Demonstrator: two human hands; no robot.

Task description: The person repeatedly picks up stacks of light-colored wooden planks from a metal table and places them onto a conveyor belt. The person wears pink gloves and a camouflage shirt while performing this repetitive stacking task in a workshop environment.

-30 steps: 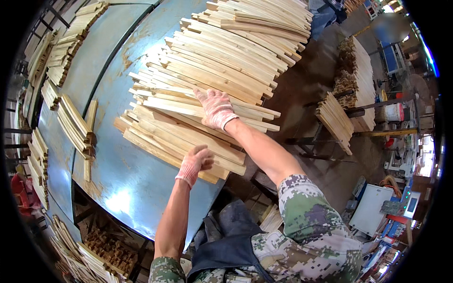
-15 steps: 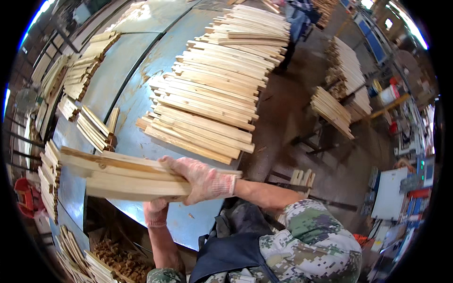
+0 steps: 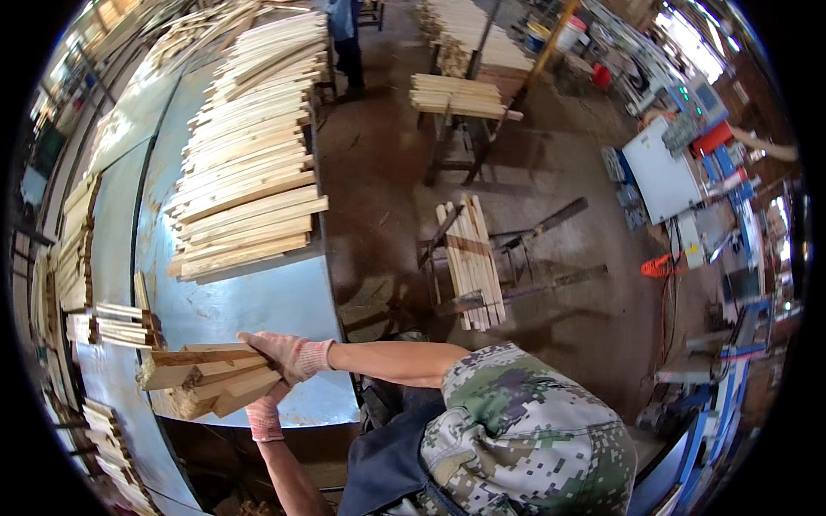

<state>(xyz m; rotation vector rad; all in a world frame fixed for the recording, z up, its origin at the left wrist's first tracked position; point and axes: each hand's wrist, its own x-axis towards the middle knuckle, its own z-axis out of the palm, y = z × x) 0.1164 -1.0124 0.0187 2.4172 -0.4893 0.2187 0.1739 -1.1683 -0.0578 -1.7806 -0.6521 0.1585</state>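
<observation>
A small bundle of pale wooden strips (image 3: 206,375) is held between my two gloved hands above the near part of a blue-grey metal table (image 3: 275,301). The strips' cut ends point to the left and stand slightly uneven. My right hand (image 3: 294,354) is closed over the top of the bundle near its right end. From below, my left hand (image 3: 265,416) grips the same end, its fingers partly hidden by the wood. Just beyond the bundle lies a short stack of strips (image 3: 125,325) on the table.
A long row of wooden strips (image 3: 249,202) covers the table's right side. More stacks (image 3: 76,249) line its left. Strips rest on a low metal stand (image 3: 469,267) to the right, with another loaded stand (image 3: 456,96) farther back. A person (image 3: 346,39) stands beyond the table.
My view has swung right, so the table and its row of strips sit farther left. The bundle has turned and shows its ends more; both hands still grip it.
</observation>
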